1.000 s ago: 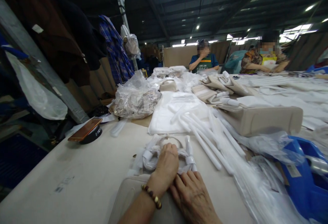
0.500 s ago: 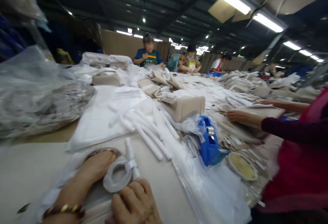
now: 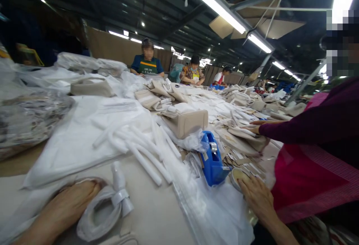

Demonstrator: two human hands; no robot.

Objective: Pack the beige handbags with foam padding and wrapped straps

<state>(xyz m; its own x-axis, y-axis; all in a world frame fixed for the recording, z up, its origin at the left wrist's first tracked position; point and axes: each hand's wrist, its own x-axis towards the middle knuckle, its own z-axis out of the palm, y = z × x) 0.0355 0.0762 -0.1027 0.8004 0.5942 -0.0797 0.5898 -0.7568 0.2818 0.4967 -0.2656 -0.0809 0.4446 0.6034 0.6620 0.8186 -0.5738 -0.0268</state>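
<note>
My left hand (image 3: 71,202) reaches into the edge of a beige bag (image 3: 157,211) lying flat before me. Its fingertips are hidden there, so I cannot tell how they are set. Beside it is a handle loop (image 3: 98,215) wrapped in white foam, bound at one side with a short white wrapped piece (image 3: 120,191). Out to the right, my right hand (image 3: 258,196) has its fingers closed over a roll of yellowish tape (image 3: 238,177). Just left of that roll stands a blue tape dispenser (image 3: 213,161).
White foam tubes (image 3: 148,163) lie on white sheets (image 3: 84,133). A beige bag (image 3: 187,121) stands beyond. Clear plastic (image 3: 25,118) is heaped at left. A co-worker's sleeve (image 3: 303,125) reaches in from the right. Other people work across the table.
My right hand has left the wrapped handle and moved right onto the tape roll. My left hand stays by the bag. The view has turned right.
</note>
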